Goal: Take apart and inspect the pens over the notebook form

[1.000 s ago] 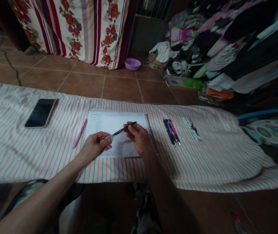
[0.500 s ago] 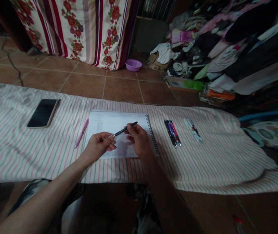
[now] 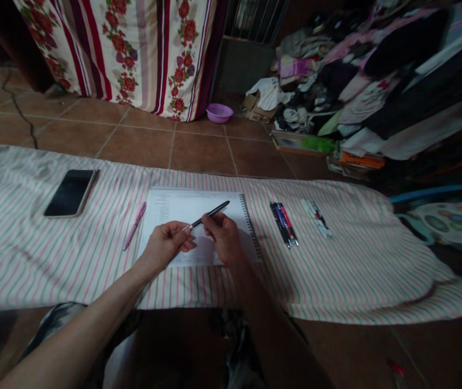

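Observation:
Above a spiral notebook [image 3: 210, 256] I hold a slim black pen [image 3: 217, 208] tilted between my two hands. The fingers of my left hand [image 3: 169, 239] pinch its lower left end, which they partly hide. My right hand [image 3: 223, 235] has thumb and fingers closed on the barrel near its middle, and the dark upper end sticks out past them to the upper right. The notebook lies flat beneath both hands, its coil along the right side and printed lines on the page's left. Left of it rests a pink pen [image 3: 134, 226].
A striped cloth [image 3: 360, 259] covers the low table. On it lie a phone [image 3: 71, 193] at left, several pens [image 3: 283, 224] right of the notebook, and more pale pens [image 3: 316, 218] farther right. Beyond are a purple basin [image 3: 219, 113], a floral curtain [image 3: 145, 59] and heaped clothes [image 3: 348, 81].
My right hand has slid down the pen toward my left hand, so more of the upper end shows. The view has shifted slightly.

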`<control>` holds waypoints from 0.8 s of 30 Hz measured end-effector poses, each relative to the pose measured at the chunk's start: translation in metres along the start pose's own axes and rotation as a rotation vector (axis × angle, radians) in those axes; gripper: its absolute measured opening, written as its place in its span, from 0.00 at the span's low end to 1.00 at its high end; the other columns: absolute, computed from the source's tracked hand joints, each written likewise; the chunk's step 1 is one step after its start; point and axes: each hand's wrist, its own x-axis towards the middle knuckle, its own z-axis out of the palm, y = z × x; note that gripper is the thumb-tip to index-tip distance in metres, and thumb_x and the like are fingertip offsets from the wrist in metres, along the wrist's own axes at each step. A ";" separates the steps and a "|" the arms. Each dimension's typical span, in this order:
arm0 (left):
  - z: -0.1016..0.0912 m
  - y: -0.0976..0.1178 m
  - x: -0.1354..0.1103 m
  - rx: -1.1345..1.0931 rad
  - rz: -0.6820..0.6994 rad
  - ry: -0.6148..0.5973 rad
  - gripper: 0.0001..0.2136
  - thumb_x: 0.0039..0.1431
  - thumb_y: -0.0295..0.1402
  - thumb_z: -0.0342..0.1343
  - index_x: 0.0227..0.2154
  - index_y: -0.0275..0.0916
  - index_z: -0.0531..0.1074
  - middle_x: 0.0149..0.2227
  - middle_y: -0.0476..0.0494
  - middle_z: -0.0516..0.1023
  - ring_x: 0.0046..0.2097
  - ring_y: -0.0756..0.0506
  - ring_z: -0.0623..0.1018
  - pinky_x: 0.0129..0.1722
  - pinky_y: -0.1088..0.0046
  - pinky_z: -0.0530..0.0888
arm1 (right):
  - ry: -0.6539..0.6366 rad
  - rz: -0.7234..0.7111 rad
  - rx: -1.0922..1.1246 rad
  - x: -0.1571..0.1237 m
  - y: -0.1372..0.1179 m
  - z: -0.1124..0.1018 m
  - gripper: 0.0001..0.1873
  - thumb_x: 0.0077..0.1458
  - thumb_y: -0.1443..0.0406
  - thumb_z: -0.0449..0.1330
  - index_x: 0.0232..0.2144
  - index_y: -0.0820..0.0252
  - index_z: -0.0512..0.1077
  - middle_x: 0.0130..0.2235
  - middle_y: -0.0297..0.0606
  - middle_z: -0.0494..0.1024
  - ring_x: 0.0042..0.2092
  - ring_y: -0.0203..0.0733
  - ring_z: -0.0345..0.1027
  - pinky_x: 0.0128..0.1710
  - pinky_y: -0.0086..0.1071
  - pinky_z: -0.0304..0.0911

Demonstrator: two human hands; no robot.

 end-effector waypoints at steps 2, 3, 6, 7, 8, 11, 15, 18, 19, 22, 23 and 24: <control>0.001 -0.001 0.000 -0.017 -0.010 -0.008 0.18 0.41 0.43 0.65 0.27 0.33 0.73 0.20 0.45 0.77 0.22 0.50 0.74 0.25 0.75 0.68 | 0.010 -0.025 -0.011 -0.001 0.000 0.001 0.14 0.37 0.58 0.69 0.19 0.59 0.69 0.17 0.25 0.65 0.20 0.28 0.53 0.20 0.26 0.50; 0.002 -0.001 0.000 -0.031 -0.020 -0.014 0.17 0.41 0.43 0.65 0.27 0.33 0.73 0.20 0.45 0.76 0.22 0.50 0.74 0.25 0.75 0.68 | -0.008 -0.021 0.018 -0.002 0.000 0.002 0.14 0.37 0.57 0.69 0.21 0.58 0.70 0.18 0.26 0.67 0.20 0.28 0.53 0.19 0.26 0.49; 0.001 0.000 -0.001 -0.074 -0.053 -0.016 0.16 0.42 0.42 0.65 0.27 0.32 0.73 0.20 0.45 0.76 0.22 0.51 0.73 0.25 0.76 0.67 | -0.129 0.041 0.162 -0.005 -0.003 0.004 0.17 0.40 0.57 0.68 0.33 0.56 0.73 0.29 0.31 0.76 0.23 0.29 0.58 0.18 0.24 0.47; 0.001 0.001 -0.001 -0.085 -0.063 -0.012 0.16 0.42 0.42 0.65 0.27 0.32 0.74 0.20 0.45 0.76 0.22 0.51 0.73 0.25 0.76 0.67 | -0.170 0.068 0.195 -0.006 -0.004 0.004 0.19 0.41 0.57 0.67 0.36 0.55 0.73 0.33 0.34 0.77 0.25 0.30 0.60 0.18 0.24 0.48; 0.000 0.001 -0.001 -0.094 -0.072 -0.005 0.15 0.42 0.41 0.65 0.27 0.32 0.74 0.20 0.46 0.76 0.22 0.51 0.73 0.24 0.76 0.67 | -0.199 0.091 0.214 -0.007 -0.005 0.005 0.19 0.41 0.57 0.67 0.38 0.55 0.73 0.37 0.35 0.78 0.27 0.30 0.62 0.18 0.24 0.49; 0.000 0.002 -0.001 -0.111 -0.087 0.000 0.15 0.41 0.41 0.66 0.26 0.32 0.74 0.20 0.46 0.76 0.22 0.51 0.73 0.24 0.76 0.67 | -0.204 0.116 0.216 -0.007 -0.003 0.005 0.16 0.41 0.59 0.67 0.36 0.56 0.75 0.39 0.37 0.79 0.28 0.30 0.63 0.18 0.24 0.50; 0.001 -0.001 -0.002 -0.122 -0.065 -0.004 0.16 0.40 0.41 0.67 0.26 0.32 0.74 0.20 0.46 0.76 0.22 0.51 0.73 0.24 0.76 0.67 | -0.117 0.062 0.152 -0.002 0.005 0.004 0.10 0.40 0.60 0.68 0.24 0.60 0.74 0.25 0.31 0.75 0.21 0.26 0.56 0.18 0.24 0.48; 0.003 -0.002 -0.002 -0.134 -0.068 -0.013 0.16 0.41 0.41 0.66 0.27 0.32 0.74 0.20 0.46 0.76 0.22 0.51 0.73 0.23 0.77 0.66 | -0.064 0.024 0.116 -0.002 0.007 0.006 0.14 0.38 0.59 0.69 0.20 0.60 0.69 0.17 0.25 0.66 0.18 0.25 0.52 0.17 0.24 0.48; 0.003 -0.002 -0.002 -0.141 -0.075 -0.018 0.16 0.41 0.41 0.66 0.26 0.32 0.74 0.20 0.46 0.76 0.22 0.52 0.73 0.23 0.77 0.66 | -0.070 0.025 0.134 -0.002 0.006 0.007 0.15 0.38 0.58 0.69 0.22 0.60 0.69 0.18 0.25 0.67 0.18 0.26 0.53 0.17 0.23 0.48; 0.001 -0.001 -0.001 -0.164 -0.092 -0.026 0.16 0.40 0.41 0.67 0.25 0.31 0.73 0.20 0.45 0.76 0.22 0.52 0.73 0.23 0.78 0.67 | -0.172 0.071 0.215 -0.006 0.002 0.009 0.20 0.39 0.56 0.68 0.35 0.57 0.71 0.32 0.34 0.77 0.22 0.28 0.58 0.16 0.23 0.46; 0.001 0.000 -0.001 -0.170 -0.096 -0.026 0.16 0.40 0.41 0.67 0.25 0.31 0.73 0.20 0.45 0.76 0.22 0.51 0.74 0.23 0.78 0.67 | -0.203 0.083 0.225 -0.007 0.002 0.009 0.21 0.40 0.57 0.68 0.38 0.57 0.72 0.37 0.37 0.78 0.24 0.28 0.60 0.16 0.23 0.46; 0.000 0.000 -0.001 -0.175 -0.099 -0.023 0.16 0.40 0.40 0.67 0.25 0.31 0.73 0.20 0.45 0.76 0.22 0.51 0.74 0.23 0.78 0.67 | -0.222 0.090 0.225 -0.008 0.001 0.010 0.21 0.40 0.58 0.67 0.39 0.57 0.72 0.40 0.38 0.77 0.25 0.28 0.60 0.16 0.23 0.46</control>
